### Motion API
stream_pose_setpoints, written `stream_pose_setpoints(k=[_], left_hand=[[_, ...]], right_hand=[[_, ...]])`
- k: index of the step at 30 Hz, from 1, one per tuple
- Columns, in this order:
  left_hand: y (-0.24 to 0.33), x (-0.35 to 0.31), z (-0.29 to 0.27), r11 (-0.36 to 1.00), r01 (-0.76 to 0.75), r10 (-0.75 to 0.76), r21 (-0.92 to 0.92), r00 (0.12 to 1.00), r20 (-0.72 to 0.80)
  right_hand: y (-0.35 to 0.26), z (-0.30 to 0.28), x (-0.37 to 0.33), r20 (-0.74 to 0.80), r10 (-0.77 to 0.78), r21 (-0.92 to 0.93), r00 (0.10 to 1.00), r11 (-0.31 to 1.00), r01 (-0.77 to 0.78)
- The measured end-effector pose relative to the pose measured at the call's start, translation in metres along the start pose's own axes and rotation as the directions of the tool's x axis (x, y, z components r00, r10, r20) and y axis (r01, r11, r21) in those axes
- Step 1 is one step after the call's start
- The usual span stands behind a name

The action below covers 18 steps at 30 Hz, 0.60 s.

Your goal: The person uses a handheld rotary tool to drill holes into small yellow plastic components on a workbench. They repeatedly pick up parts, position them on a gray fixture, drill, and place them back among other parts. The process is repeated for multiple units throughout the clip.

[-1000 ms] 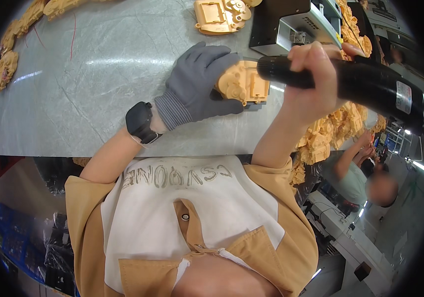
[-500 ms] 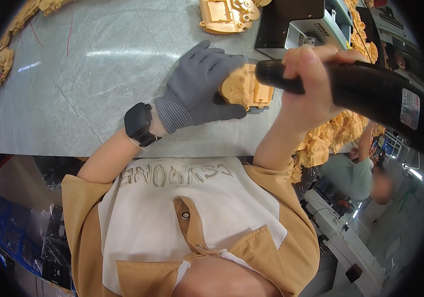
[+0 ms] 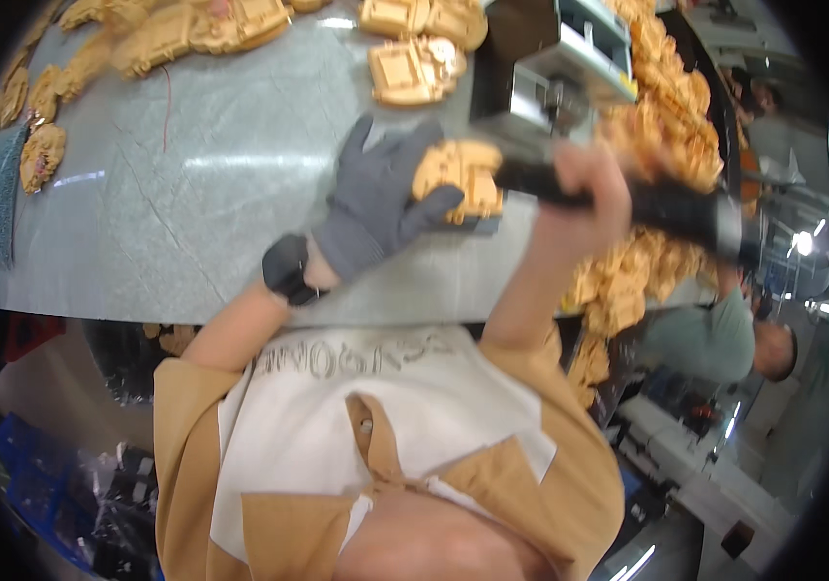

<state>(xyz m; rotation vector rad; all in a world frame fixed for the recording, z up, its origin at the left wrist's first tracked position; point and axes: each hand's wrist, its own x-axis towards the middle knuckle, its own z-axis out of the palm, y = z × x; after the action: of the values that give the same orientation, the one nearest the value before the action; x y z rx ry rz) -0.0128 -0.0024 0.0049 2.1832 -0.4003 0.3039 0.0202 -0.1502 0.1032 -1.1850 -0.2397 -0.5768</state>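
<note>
My left hand (image 3: 383,194), in a grey knit glove, curls round the left side of a yellow-orange plastic casing (image 3: 477,184), its thumb lying across the near corner. Under the casing shows the edge of a dark grey block (image 3: 475,225). In my bare right hand (image 3: 593,194) is a thick black electric screwdriver (image 3: 666,208), held by its narrower end and blurred by motion. The screwdriver's left end is close to the casing's right edge; whether they touch cannot be told.
Similar casings lie along the far edge (image 3: 163,39), beyond my left hand (image 3: 414,73) and in a large heap on the right (image 3: 661,126). A black and silver machine (image 3: 550,73) stands at the back. Another person (image 3: 715,339) is at right.
The view has shifted, bringing more of the table's far side into sight. My right hand and the screwdriver have moved lower in the picture. My left hand keeps its hold on the casing.
</note>
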Motion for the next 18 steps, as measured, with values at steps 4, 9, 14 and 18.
stream_pose_setpoints(k=[4, 9, 14, 18], left_hand=[[0.026, 0.017, -0.001, 0.934, 0.217, -0.207, -0.284, 0.976, 0.063], [0.055, 0.007, -0.030, 0.901, -0.088, -0.010, -0.424, 0.975, -0.224], [0.046, -0.032, -0.071, 0.976, -0.164, 0.108, -0.141, 0.935, -0.339], [0.047, -0.143, -0.134, 0.873, 0.415, -0.466, -0.257, 0.553, -0.690]], right_hand=[[-0.047, -0.037, -0.012, -0.162, -0.130, 0.095, 0.978, 0.985, 0.147], [-0.076, -0.063, -0.027, -0.243, -0.133, 0.138, 0.961, 0.976, 0.170], [-0.056, -0.057, -0.029, -0.121, -0.018, 0.215, 0.993, 0.976, 0.044], [-0.044, -0.085, -0.028, -0.104, 0.011, 0.164, 0.995, 0.987, 0.007]])
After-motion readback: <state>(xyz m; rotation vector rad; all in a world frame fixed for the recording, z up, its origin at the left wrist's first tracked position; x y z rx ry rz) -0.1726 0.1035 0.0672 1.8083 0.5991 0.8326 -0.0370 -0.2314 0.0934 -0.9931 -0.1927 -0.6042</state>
